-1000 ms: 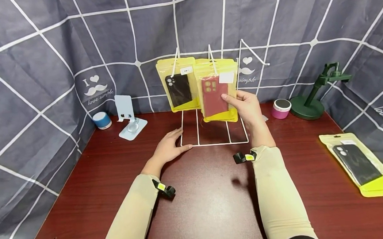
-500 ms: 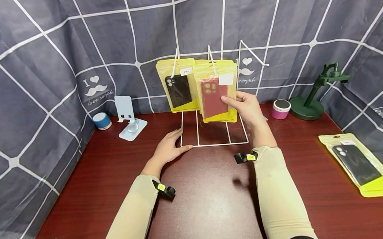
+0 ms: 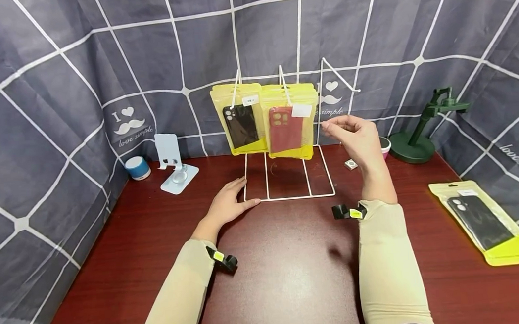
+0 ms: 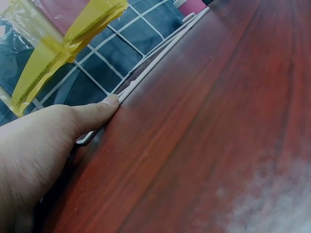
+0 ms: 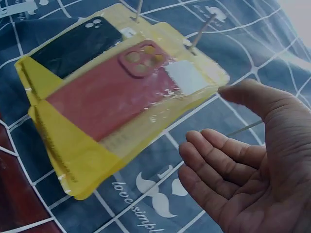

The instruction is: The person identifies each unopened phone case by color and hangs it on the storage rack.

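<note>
A white wire display rack (image 3: 288,198) stands at the back of the table, with three hooks. From its left hook hangs a yellow pouch with a black phone case (image 3: 242,126). A pouch with a red phone case (image 3: 286,129) hangs on the middle hook; nothing hangs on the right one. My left hand (image 3: 228,201) rests at the rack's front left corner, fingers straight, the thumb pressing the front base wire (image 4: 146,73). My right hand (image 3: 360,138) is right of the red case's pouch, holding nothing. In the right wrist view its fingers (image 5: 214,155) are loosely bent, the thumb tip near the pouch edge.
Another pouch with a black phone case (image 3: 482,221) lies at the table's right. At the back left are a blue round speaker (image 3: 137,168) and a light blue phone stand (image 3: 172,157). A dark green stand (image 3: 414,145) and a partly hidden pink speaker (image 3: 385,147) stand back right.
My right hand has let go of the pouch with the red phone case and moved off to the right. That pouch now hangs freely on the middle hook. The left hand has stayed put.
</note>
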Demonstrator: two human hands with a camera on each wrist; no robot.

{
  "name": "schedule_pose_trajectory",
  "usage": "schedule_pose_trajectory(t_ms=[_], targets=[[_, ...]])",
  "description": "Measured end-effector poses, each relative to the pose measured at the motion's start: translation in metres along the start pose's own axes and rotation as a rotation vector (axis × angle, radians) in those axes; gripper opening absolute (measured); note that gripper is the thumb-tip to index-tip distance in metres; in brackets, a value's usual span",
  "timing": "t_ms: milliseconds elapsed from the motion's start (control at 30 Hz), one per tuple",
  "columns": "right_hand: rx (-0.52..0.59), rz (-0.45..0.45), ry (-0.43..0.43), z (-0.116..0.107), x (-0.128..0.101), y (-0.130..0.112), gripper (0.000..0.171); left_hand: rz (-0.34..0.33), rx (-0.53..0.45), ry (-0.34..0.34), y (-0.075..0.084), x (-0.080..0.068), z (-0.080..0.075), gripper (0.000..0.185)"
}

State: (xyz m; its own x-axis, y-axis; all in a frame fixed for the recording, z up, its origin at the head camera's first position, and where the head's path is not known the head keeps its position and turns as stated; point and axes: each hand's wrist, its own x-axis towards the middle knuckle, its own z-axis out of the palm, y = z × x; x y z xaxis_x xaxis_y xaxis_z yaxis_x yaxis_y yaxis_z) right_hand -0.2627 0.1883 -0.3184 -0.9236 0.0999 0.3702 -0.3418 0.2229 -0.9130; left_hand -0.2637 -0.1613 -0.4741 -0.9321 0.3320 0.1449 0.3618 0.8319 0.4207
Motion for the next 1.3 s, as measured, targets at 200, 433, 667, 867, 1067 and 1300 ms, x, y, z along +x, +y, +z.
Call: schedule_pose_trajectory(t_ms=[200, 433, 667, 867, 1067, 1300], targets=[[0.109, -0.017, -0.022, -0.002, -0.003, -0.005, 0.029, 0.006, -0.007, 0.014, -0.003, -0.001, 0.000, 0.092], [0.111, -0.045, -0.034, -0.006, -0.007, -0.007, 0.029, 0.008, -0.007, 0.015, -0.006, -0.003, 0.002, 0.093], [-0.377, -0.048, -0.102, -0.052, -0.015, 0.012, 0.035, 0.006, -0.012, 0.027, -0.005, -0.002, 0.000, 0.091], [-0.715, -0.033, -0.169, -0.148, -0.038, 0.062, 0.032, -0.001, -0.007, 0.015, -0.004, 0.001, 0.005, 0.093], [-0.925, 0.075, -0.255, -0.249, -0.066, 0.115, 0.035, 0.000, 0.004, -0.002, -0.002, 0.004, 0.010, 0.096], [-1.034, 0.212, -0.291, -0.291, -0.074, 0.148, 0.039, 0.011, 0.007, 0.006, -0.001, 0.007, 0.005, 0.096]])
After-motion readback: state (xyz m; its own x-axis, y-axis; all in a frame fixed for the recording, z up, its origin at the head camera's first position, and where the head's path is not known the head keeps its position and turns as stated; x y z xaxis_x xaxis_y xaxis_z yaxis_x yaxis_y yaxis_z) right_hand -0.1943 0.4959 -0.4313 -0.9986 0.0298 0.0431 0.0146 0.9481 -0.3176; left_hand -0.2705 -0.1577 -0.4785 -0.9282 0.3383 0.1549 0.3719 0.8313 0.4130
